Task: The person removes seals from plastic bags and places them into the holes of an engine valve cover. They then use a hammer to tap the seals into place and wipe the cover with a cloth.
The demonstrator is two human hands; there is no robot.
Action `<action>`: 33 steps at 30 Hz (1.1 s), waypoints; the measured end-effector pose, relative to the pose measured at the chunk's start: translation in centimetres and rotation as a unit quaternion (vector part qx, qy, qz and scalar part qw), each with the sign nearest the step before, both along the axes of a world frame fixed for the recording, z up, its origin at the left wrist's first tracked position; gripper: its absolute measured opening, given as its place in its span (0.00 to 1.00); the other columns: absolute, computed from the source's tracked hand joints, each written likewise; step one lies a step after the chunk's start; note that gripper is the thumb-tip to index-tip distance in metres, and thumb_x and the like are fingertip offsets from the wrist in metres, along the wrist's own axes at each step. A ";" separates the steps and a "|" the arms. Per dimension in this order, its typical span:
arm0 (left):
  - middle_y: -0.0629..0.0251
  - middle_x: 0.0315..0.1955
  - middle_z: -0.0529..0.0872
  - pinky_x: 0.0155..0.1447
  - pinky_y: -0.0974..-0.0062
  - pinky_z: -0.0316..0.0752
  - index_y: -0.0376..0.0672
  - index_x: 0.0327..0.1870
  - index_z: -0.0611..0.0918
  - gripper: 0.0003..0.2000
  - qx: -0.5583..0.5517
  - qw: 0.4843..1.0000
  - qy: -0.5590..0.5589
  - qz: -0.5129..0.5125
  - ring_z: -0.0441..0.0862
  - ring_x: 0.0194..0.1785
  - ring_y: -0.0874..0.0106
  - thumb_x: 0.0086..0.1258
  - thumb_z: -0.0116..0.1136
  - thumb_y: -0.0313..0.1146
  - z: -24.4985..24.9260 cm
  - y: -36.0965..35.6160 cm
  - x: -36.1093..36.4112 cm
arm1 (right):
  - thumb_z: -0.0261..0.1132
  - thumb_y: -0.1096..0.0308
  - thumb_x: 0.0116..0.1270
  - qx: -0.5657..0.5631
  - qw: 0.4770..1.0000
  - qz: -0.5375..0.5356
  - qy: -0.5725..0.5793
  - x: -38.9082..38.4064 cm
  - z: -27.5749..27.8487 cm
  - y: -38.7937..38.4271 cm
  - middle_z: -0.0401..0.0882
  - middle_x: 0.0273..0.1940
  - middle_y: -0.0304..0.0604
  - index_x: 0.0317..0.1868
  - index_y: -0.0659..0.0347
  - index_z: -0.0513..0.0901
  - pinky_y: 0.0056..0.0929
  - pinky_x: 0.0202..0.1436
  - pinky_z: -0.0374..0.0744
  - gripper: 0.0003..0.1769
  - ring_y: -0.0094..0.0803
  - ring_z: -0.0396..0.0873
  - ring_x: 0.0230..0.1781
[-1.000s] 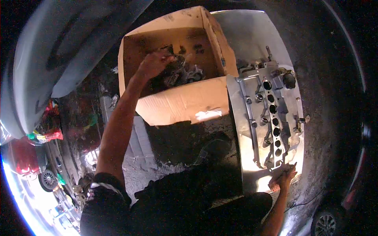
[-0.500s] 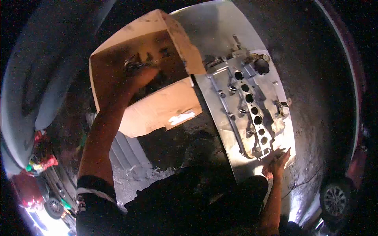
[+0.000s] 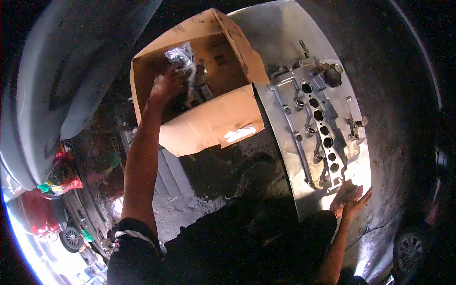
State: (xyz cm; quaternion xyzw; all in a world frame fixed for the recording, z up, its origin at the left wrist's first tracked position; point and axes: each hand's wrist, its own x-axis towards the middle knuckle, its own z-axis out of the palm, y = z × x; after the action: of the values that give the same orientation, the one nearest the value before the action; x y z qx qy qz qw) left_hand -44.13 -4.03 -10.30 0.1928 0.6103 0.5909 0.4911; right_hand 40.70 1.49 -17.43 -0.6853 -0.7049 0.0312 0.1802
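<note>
My left hand (image 3: 166, 84) is inside an open cardboard box (image 3: 211, 121), its fingers closed at a crinkled clear plastic bag (image 3: 180, 54). The bag's contents cannot be made out, and the fingertips are partly hidden. Small dark metal parts (image 3: 205, 91) lie in the box near the hand. On the right, my right hand (image 3: 351, 199) rests on the pale metal panel (image 3: 289, 183) with fingers spread, holding nothing visible. Just beyond it lies a silver metal engine part (image 3: 320, 123) with a row of round openings down its middle.
A metal bracket (image 3: 357, 128) lies at the panel's right side. Grey ribbed material (image 3: 173, 175) is on the ground below the box. A curved car body panel (image 3: 61, 66) rises at the left. Red and green packaging (image 3: 61, 183) and a car wheel (image 3: 72, 239) show at lower left.
My left hand has drawn back toward the box's left side, and the plastic bag now shows brightly at its fingers. My right hand stays on the panel. The view has shifted slightly.
</note>
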 end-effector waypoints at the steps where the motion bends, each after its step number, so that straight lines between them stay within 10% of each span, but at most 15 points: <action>1: 0.55 0.63 0.83 0.64 0.51 0.81 0.48 0.70 0.76 0.22 -0.006 0.993 0.112 -0.030 0.85 0.62 0.54 0.78 0.62 0.38 -0.3 -0.5 -0.2 | 0.62 0.49 0.79 0.008 1.000 -0.010 -0.005 -0.3 1.1 -0.2 0.50 0.82 0.69 0.85 0.56 0.55 0.65 0.81 0.59 0.43 0.66 0.52 0.82; 4: 0.55 0.61 0.84 0.66 0.50 0.80 0.45 0.68 0.77 0.20 -0.010 0.895 0.432 -0.114 0.85 0.62 0.54 0.78 0.59 0.39 -1.5 -1.3 -0.9 | 0.62 0.56 0.81 0.029 0.996 -0.042 0.080 -4.0 6.3 -0.5 0.54 0.82 0.61 0.83 0.59 0.58 0.58 0.79 0.66 0.38 0.59 0.58 0.81; 10: 0.61 0.53 0.87 0.70 0.55 0.73 0.43 0.60 0.81 0.15 0.217 0.975 -0.052 -0.005 0.83 0.58 0.63 0.77 0.57 0.38 1.4 -0.2 3.4 | 0.63 0.60 0.81 0.019 0.965 0.103 0.240 -11.1 12.6 0.1 0.67 0.77 0.54 0.80 0.59 0.65 0.45 0.71 0.76 0.32 0.52 0.71 0.74; 14: 0.64 0.48 0.88 0.65 0.64 0.74 0.43 0.58 0.82 0.15 0.151 0.986 -0.069 0.023 0.82 0.55 0.66 0.76 0.59 0.40 8.1 1.5 12.0 | 0.70 0.76 0.71 -0.183 0.918 0.191 0.296 -17.6 16.6 -0.6 0.78 0.70 0.46 0.76 0.59 0.72 0.35 0.67 0.78 0.33 0.44 0.80 0.63; 17: 0.62 0.60 0.86 0.65 0.63 0.80 0.39 0.66 0.78 0.22 0.129 0.967 -0.152 -0.160 0.86 0.55 0.63 0.79 0.54 0.42 9.8 3.2 22.3 | 0.77 0.66 0.68 -0.232 0.815 0.268 0.459 -23.8 18.2 -2.7 0.53 0.85 0.47 0.84 0.54 0.56 0.49 0.78 0.70 0.51 0.47 0.58 0.82; 19: 0.64 0.60 0.86 0.64 0.53 0.83 0.45 0.69 0.76 0.19 0.083 0.952 -0.211 -0.208 0.85 0.61 0.65 0.80 0.57 0.36 7.1 3.5 29.5 | 0.79 0.60 0.67 -0.249 0.793 0.217 0.512 -26.0 18.9 -4.2 0.47 0.85 0.57 0.85 0.62 0.44 0.47 0.82 0.63 0.61 0.50 0.52 0.84; 22: 0.58 0.55 0.85 0.55 0.64 0.89 0.36 0.66 0.77 0.19 -0.018 0.934 -0.045 -0.355 0.89 0.54 0.66 0.80 0.62 0.35 7.0 4.0 40.2 | 0.75 0.57 0.70 -0.270 0.683 0.076 0.675 -25.9 13.3 -6.9 0.52 0.82 0.64 0.84 0.71 0.42 0.40 0.85 0.57 0.59 0.51 0.51 0.85; 26: 0.56 0.54 0.85 0.58 0.66 0.89 0.33 0.64 0.76 0.19 -0.068 0.891 -0.063 -0.444 0.90 0.53 0.63 0.79 0.63 0.34 3.5 5.2 46.2 | 0.67 0.72 0.72 -0.353 0.704 -0.079 0.611 -19.4 7.5 -8.7 0.81 0.61 0.46 0.80 0.64 0.63 0.35 0.66 0.78 0.38 0.34 0.81 0.61; 33: 0.60 0.55 0.86 0.59 0.68 0.85 0.40 0.69 0.74 0.23 -0.035 0.828 -0.038 -0.559 0.86 0.57 0.69 0.77 0.66 0.35 0.5 3.9 53.0 | 0.67 0.73 0.72 -0.200 0.665 -0.229 0.682 -11.6 10.0 -10.8 0.82 0.54 0.44 0.74 0.61 0.73 0.30 0.60 0.77 0.31 0.30 0.79 0.53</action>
State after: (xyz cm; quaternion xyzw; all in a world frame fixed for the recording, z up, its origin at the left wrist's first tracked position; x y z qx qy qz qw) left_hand 8.89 -0.09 -9.76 0.4609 0.4000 0.2005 0.7664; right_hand 29.06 -9.31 -7.44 -0.6320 -0.1829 0.5881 0.4704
